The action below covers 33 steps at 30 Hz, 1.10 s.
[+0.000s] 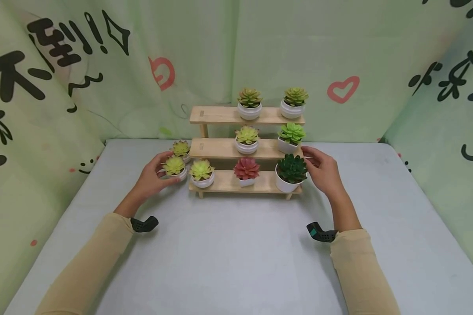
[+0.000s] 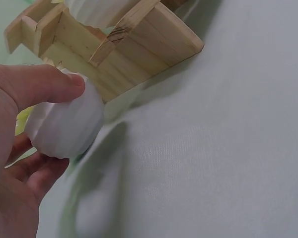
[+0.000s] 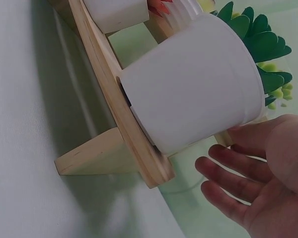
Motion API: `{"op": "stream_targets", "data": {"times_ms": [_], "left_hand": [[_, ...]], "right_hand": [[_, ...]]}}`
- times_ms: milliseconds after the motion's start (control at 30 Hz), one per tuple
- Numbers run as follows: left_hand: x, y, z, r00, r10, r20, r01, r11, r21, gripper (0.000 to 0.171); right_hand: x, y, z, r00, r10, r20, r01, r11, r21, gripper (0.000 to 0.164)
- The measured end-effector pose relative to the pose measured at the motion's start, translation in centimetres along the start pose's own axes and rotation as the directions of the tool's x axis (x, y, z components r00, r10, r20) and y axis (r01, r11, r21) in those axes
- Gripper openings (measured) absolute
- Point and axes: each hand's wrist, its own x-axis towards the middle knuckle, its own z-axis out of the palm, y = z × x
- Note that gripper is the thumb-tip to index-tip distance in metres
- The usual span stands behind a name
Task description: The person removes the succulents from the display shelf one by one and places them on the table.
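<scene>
My left hand [image 1: 150, 178] pinches the white ribbed pot of a yellow-green potted succulent [image 1: 174, 166] just left of the wooden tiered stand [image 1: 217, 151]. Thumb and fingers lie on opposite sides of that pot [image 2: 69, 121] in the left wrist view. Behind it is another small potted succulent [image 1: 181, 149]. At the stand's other end, my right hand [image 1: 324, 169] has its fingers spread and loosely bent, beside the bottom shelf's dark green succulent [image 1: 291, 169] in a large white pot [image 3: 193, 84]. The right fingertips are near the end of the middle shelf.
On the bottom shelf are also a yellow-green succulent [image 1: 201, 170] and a red one [image 1: 246, 169]. The middle shelf bears a yellow-green [image 1: 247, 135] and a bright green succulent [image 1: 292, 133]; two more [image 1: 249, 98] stand on top. A green printed curtain [image 1: 205, 52] hangs behind the white table [image 1: 236, 253].
</scene>
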Motion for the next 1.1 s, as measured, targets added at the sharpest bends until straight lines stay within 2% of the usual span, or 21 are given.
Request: {"op": "stream_targets", "data": {"times_ms": [400,667,800,933,1100], "left_hand": [[0.0,-0.8,0.4,1.000,-0.024,0.007,0.024,0.997,0.067,0.082],[-0.1,-1.0,0.8,1.000,-0.004,-0.004,0.004,0.999,0.051,0.080],[-0.3,-0.7,0.9,1.000,0.004,-0.010,-0.003,0.997,0.079,0.079],[-0.5,-0.5,0.8,1.000,0.028,-0.014,-0.026,0.993,0.113,0.081],[-0.9,-0.1,0.4,0.994,0.098,-0.049,-0.091,0.987,0.132,0.081]], "right_hand": [[0.1,0.0,0.0,1.000,0.000,0.013,0.000,1.000,0.007,0.041],[0.0,0.1,0.0,1.000,0.003,0.008,-0.003,1.000,0.003,0.041],[-0.1,0.1,-0.1,1.000,0.002,0.007,-0.002,1.000,0.000,0.042],[-0.1,0.1,-0.1,1.000,0.007,0.009,-0.007,1.000,-0.002,0.042],[-0.1,0.0,0.0,1.000,0.004,0.008,-0.004,1.000,0.004,0.042]]}}
